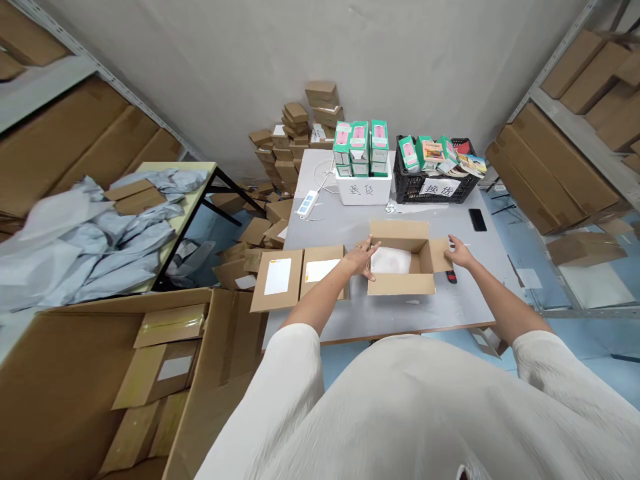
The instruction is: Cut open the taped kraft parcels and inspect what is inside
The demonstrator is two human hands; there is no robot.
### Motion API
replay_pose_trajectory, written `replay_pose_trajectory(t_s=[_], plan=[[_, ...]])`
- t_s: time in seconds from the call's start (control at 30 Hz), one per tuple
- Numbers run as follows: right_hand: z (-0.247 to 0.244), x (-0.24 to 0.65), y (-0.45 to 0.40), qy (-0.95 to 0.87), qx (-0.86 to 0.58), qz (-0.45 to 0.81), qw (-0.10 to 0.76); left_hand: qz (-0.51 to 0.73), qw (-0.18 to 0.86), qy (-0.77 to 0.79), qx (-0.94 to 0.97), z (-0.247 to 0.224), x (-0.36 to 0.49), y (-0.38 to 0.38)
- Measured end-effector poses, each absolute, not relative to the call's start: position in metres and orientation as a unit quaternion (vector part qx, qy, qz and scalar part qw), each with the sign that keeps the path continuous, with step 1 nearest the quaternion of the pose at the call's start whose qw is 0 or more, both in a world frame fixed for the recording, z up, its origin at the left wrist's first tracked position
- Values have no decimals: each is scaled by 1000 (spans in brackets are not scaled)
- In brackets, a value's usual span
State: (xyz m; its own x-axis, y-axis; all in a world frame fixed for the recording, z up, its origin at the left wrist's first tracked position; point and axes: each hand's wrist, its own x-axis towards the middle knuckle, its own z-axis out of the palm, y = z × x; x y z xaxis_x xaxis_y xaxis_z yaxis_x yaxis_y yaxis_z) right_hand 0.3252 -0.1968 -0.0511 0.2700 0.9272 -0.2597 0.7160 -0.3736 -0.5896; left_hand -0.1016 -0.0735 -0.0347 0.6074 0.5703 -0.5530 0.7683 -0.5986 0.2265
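Between our left hand and right hand we touch an open box, a white item inside nearer the left.

Open carton, center right: matt brown cardboard. Packet inside: whitish, plastic-looking wrap. Bench, center: smooth grey top, low sheen. White bin, upper center: smooth plastic. Crate, upper right of center: black openwork plastic. Phone at right: glossy black face. Mailers, left edge: crinkled, shiny plastic film. Wall, top: matt, plaster-like. Shirt, bottom: matt cloth.
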Motion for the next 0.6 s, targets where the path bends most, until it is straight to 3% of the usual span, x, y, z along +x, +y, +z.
replay_pose_trajectory(t_s=[0.23,0.6], plan=[[-62,308,-199,-569,-803,135,117,-217,241,389,862,-34,-102,-82],[-25,251,-179,-712,-695,96,41,-209,245,391,862,-42,-106,-82]])
